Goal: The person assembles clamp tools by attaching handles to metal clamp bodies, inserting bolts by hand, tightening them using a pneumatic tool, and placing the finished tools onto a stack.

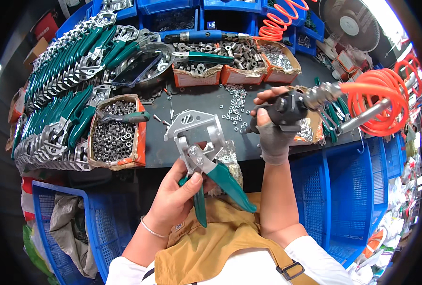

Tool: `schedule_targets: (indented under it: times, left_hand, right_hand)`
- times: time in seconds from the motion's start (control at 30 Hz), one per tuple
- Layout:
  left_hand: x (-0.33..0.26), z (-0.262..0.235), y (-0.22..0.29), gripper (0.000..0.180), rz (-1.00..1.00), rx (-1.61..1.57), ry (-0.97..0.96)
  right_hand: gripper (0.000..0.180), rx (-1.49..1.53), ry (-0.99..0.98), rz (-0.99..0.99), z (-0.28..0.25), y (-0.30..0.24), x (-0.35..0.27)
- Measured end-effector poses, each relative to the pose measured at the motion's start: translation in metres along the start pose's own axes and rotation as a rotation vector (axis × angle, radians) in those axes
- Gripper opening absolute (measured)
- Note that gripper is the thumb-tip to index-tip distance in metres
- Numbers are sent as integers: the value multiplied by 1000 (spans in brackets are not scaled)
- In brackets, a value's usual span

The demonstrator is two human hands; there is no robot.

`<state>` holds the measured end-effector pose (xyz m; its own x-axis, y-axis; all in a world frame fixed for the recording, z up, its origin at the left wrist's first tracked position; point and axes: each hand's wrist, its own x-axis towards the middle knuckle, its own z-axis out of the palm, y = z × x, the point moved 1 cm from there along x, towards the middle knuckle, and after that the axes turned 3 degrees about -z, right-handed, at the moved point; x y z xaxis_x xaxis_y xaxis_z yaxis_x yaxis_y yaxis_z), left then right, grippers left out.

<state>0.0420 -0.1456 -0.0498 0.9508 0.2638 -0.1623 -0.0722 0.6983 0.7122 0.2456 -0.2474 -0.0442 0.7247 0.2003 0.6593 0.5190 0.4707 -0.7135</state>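
My left hand [173, 199] is closed round the base of the handles of green-handled clamp pliers [201, 159], whose wide silver metal jaws point away from me over the bench's near edge. The two handles spread apart toward my body. My right hand [275, 137], in a grey fingerless wrap, grips a black air tool [289, 110] off to the right of the pliers. An orange coiled air hose [379, 102] runs from the tool's metal fitting. The tool and the pliers are apart. Behind the pliers' jaws, small screws [161, 119] and loose nuts [234, 111] lie on the dark bench.
Rows of green-handled pliers [54, 118] stack up at left. A box of nuts [113, 137] with a green-handled tool across it stands beside them. Parts boxes [244, 76] line the back, before a blue air tool [199, 36]. Blue crates [334, 199] flank me; a fan [348, 26] stands far right.
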Motion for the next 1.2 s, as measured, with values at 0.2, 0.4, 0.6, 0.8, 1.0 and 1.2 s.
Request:
schedule_targets:
  times: [0.2,0.4,0.6,0.8,1.0,1.2]
  left_hand:
    - [5,-4,4,55,13,-50,-69]
    - [10,-3,-2,48,-75,-283,-48]
    - [11,-5,-20,54,17,-383,-148]
    - [-7,-1,-2,52,26,-144,66]
    - [-26,-29,18,72,114,354,-447]
    - [-101,-95,133,38,884,409,254]
  right_hand:
    - [43,56,9,151,6,14,-1]
    - [35,-865,-38,472,-7,28,55]
    - [58,-1306,-379,271,-13,57,54]
    - [12,-424,-708,265,61,-80,-39]
    - [28,-546,-1101,-505,67,-127,-33]
    - [9,197,-738,-6,43,-93,-38]
